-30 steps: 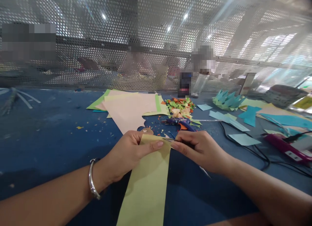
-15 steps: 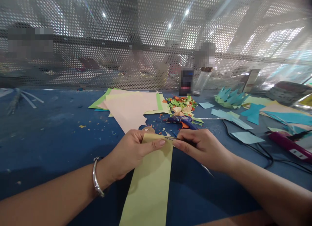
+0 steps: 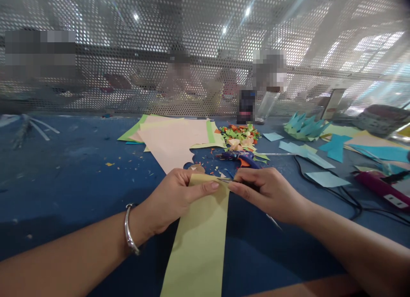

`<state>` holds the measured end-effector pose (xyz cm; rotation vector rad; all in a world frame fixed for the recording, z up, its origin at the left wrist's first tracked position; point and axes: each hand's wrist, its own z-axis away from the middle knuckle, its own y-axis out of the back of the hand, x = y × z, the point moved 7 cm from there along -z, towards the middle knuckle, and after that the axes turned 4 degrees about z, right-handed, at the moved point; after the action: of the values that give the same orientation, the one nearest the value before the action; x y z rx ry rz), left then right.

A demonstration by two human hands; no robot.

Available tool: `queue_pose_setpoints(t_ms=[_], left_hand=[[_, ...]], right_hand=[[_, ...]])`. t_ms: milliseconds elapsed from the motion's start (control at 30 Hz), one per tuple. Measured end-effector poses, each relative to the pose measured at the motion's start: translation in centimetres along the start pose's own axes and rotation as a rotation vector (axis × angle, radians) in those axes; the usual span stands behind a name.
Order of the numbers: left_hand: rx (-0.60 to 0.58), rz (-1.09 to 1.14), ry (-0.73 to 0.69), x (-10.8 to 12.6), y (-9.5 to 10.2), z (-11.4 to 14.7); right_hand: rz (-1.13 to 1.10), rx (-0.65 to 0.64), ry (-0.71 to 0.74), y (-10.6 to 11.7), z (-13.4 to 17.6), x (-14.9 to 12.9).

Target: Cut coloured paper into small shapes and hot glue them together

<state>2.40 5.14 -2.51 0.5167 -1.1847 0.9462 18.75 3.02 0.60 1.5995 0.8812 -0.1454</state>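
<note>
- The widest passage is the blue tabletop left of the left hand, with small scraps on it.
- Ahead, the pale paper stack, scrap pile and glue gun stand in the way.
- Right of the right hand, black cords and a purple power strip obstruct.
- A perforated screen closes the far side.

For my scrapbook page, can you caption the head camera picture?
Left hand pinches a yellowish paper strip; right hand holds a metal tool.
</note>
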Motion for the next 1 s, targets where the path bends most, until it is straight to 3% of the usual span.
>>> queue_pose_setpoints(t_ms=[1000], left_hand=[[0.014,-0.042,-0.057,-0.05,-0.04,-0.2]], right_hand=[[0.022,0.003,0.005,-0.14,0.15,-0.06]])
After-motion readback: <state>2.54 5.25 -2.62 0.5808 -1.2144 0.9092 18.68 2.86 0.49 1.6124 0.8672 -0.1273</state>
